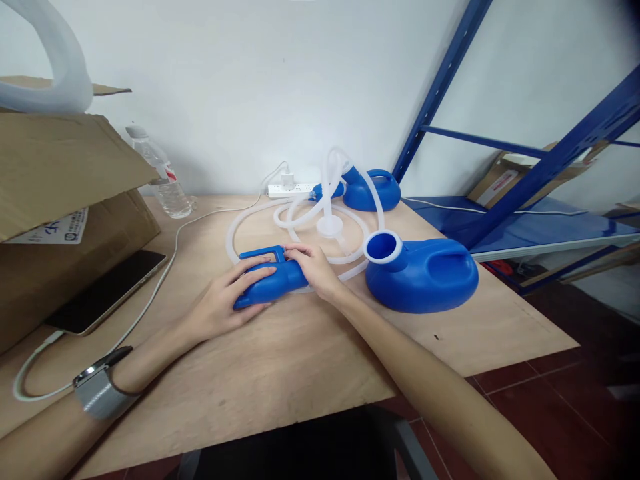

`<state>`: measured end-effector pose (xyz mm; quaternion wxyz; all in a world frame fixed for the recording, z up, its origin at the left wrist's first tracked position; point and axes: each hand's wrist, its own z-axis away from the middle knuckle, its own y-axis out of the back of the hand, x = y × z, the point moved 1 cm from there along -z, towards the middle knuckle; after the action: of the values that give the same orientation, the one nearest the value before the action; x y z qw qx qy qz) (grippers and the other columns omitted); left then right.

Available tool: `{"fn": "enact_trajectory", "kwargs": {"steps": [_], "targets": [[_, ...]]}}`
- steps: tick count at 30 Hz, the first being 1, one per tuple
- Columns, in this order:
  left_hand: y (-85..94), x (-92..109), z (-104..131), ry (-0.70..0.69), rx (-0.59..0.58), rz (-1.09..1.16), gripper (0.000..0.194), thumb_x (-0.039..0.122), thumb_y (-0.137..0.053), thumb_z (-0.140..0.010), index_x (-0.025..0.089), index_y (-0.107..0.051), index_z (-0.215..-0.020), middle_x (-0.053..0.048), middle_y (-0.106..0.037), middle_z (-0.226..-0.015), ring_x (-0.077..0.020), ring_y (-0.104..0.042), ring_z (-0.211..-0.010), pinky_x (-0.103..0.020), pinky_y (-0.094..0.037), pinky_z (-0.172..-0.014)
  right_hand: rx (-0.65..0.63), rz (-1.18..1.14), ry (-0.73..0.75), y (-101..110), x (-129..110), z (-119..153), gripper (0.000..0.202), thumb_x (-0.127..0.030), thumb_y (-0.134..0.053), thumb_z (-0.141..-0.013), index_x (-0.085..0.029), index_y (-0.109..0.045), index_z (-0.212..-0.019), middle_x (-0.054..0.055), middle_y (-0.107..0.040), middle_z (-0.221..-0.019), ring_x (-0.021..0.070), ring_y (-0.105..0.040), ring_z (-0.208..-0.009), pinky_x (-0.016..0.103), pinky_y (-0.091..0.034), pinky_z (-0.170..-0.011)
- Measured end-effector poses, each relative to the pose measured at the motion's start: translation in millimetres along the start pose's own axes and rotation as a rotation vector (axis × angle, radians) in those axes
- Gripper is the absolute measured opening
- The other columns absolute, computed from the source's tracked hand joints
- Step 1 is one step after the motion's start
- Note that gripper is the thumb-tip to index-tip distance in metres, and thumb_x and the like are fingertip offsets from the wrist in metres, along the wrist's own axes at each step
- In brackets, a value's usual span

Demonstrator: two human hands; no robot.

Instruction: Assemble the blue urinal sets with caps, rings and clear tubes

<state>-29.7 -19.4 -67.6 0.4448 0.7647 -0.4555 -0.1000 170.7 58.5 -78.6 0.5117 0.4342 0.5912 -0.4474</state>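
Note:
A blue plastic piece with a handle-like bar (273,285) lies on the wooden table, between both hands. My left hand (225,297) is wrapped over its left side, fingers on top and thumb along the near edge. My right hand (311,267) grips its right end, with the fingertips at the bar's end. Clear tubing (233,233) loops behind and beneath this piece. To the right stands a large blue bottle (425,277) with a white-rimmed open mouth. Farther back is another blue bottle (373,192) joined to tubing.
Cardboard box (65,267) and phone (115,290) on the left, with a white cable (175,250) crossing the table. Water bottle (173,190) and power strip (293,191) near the wall. Blue shelving (540,220) at the right; a chair (300,450) at the front edge.

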Motion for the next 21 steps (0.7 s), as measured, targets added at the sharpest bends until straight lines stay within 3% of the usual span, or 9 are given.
{"fn": "enact_trajectory", "kwargs": {"steps": [8,16,21], "targets": [[0.3,-1,1,0.001,-0.002,-0.003,0.052,0.027,-0.067,-0.097,0.025,-0.051,-0.146,-0.014,-0.055,-0.151,-0.03,-0.058,-0.138,-0.048,-0.054,-0.111,-0.072,0.139,0.134,3,-6,0,0.023,-0.018,-0.065,-0.086,-0.026,-0.084,-0.094,0.002,-0.081,-0.112,0.0251,-0.071,-0.117,0.044,-0.045,-0.114],[3.7,-2,0,-0.026,0.032,0.005,0.052,0.024,-0.067,-0.096,0.025,-0.051,-0.145,-0.014,-0.059,-0.148,-0.0301,-0.06,-0.136,-0.049,-0.055,-0.109,-0.15,0.197,0.336,2,-16,10,0.029,-0.027,-0.06,-0.095,-0.029,-0.081,-0.115,0.001,-0.075,-0.13,0.0256,-0.065,-0.13,0.046,-0.041,-0.12],[0.0,-5,6,-0.136,0.055,-0.131,0.056,0.015,-0.063,-0.095,0.026,-0.05,-0.148,-0.017,-0.052,-0.155,-0.0328,-0.057,-0.139,-0.049,-0.057,-0.107,-0.159,0.107,0.304,0,-19,11,0.029,-0.034,-0.061,-0.094,-0.028,-0.08,-0.115,0.001,-0.073,-0.133,0.0246,-0.06,-0.136,0.043,-0.039,-0.121]]}}
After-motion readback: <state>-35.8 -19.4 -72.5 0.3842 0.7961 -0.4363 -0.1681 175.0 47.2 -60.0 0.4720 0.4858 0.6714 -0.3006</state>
